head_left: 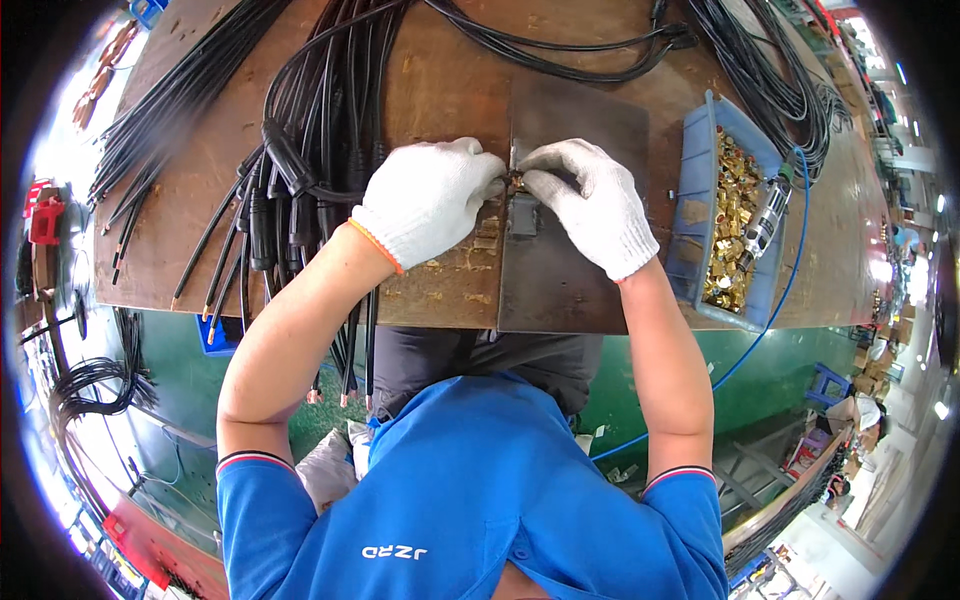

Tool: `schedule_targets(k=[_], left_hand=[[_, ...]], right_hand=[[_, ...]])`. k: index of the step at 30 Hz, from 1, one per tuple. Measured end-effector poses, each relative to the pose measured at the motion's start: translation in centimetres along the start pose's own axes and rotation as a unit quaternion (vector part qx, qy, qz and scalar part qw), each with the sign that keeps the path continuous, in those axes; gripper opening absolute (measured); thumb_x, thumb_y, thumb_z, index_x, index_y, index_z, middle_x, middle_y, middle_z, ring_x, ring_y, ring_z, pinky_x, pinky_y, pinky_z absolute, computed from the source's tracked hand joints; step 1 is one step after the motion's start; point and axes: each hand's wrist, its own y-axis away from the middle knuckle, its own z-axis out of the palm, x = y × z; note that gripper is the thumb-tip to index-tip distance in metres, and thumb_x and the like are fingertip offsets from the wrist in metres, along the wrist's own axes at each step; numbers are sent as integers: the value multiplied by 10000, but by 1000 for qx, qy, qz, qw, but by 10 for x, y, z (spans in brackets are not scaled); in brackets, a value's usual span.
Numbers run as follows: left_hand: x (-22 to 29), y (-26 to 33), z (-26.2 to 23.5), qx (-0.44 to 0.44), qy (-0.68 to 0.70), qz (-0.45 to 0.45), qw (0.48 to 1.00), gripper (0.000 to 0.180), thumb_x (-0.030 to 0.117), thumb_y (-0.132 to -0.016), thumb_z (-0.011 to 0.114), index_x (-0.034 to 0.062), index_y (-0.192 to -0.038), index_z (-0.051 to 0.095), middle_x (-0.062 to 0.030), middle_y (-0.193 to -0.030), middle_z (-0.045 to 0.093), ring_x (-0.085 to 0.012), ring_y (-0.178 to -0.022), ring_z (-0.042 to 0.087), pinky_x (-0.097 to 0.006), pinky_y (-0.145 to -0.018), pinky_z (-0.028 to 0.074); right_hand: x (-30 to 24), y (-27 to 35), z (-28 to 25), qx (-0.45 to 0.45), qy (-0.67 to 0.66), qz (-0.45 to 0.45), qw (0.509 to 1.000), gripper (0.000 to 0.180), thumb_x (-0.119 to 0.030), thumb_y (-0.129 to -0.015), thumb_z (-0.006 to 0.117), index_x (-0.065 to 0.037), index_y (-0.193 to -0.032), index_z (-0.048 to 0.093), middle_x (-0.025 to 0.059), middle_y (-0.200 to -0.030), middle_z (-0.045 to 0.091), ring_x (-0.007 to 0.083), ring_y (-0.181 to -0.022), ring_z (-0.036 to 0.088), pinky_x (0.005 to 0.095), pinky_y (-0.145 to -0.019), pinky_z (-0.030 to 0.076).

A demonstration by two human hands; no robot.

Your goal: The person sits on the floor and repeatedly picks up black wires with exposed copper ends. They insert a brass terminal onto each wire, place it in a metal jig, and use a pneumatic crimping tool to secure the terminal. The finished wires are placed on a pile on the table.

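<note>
Both my hands wear white knit gloves and meet over the middle of the table. My left hand (pixel 430 195) is closed, its fingertips pressed together toward the centre. Facing it, my right hand (pixel 595 205) pinches with thumb and forefinger. Between the fingertips shows a tiny dark and brass-coloured piece (pixel 516 181), too small and too covered to name. Beneath my right hand lies a dark flat plate (pixel 570 285), with a small grey block (pixel 522 215) on it just below the fingertips. Left of my left hand lie black cables (pixel 330 120).
A blue bin (pixel 697 170) of brass fittings (pixel 730 210) stands at right, with a metal air tool (pixel 768 220) resting on it. Its blue hose (pixel 790 285) runs off the table's front edge. More black cables lie at far left (pixel 190 100) and far right (pixel 770 70).
</note>
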Motion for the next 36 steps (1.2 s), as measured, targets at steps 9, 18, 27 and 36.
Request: schedule_targets(k=[9, 18, 27, 36], left_hand=[[0, 0, 5, -2, 36, -11, 999, 195, 159, -939, 704, 102, -1116, 759, -139, -935, 718, -378, -871, 720, -472, -764, 581], [4, -1, 2, -20, 33, -39, 998, 212, 182, -967, 674, 93, -1134, 769, -176, -967, 711, -409, -909, 713, -499, -808, 573], [10, -1, -3, -36, 37, -59, 997, 231, 235, -1000, 649, 90, -1132, 772, -190, -1000, 718, -418, -964, 705, -507, -845, 560], [8, -2, -1, -36, 25, -50, 998, 252, 266, -1014, 631, 98, -1134, 775, -178, -1012, 735, -408, -959, 720, -501, -856, 569]], right_hand=[[5, 0, 4, -3, -2, 0, 1000, 164, -176, -924, 781, -99, -1067, 799, 98, -1062, 782, 306, -1059, 728, 415, -942, 568], [2, 2, 0, 21, 25, -25, 999, 183, -229, -945, 740, -100, -1060, 801, 126, -1082, 779, 344, -1082, 723, 439, -955, 565], [39, 59, -112, 318, 239, 67, 915, 368, -376, -962, 749, -95, -1199, 769, 154, -1198, 762, 356, -1148, 702, 475, -1030, 538], [140, 74, -174, 289, 27, 271, 918, 806, -234, -901, 824, -53, -1587, 441, 73, -1020, 691, 175, -722, 675, 339, -634, 572]])
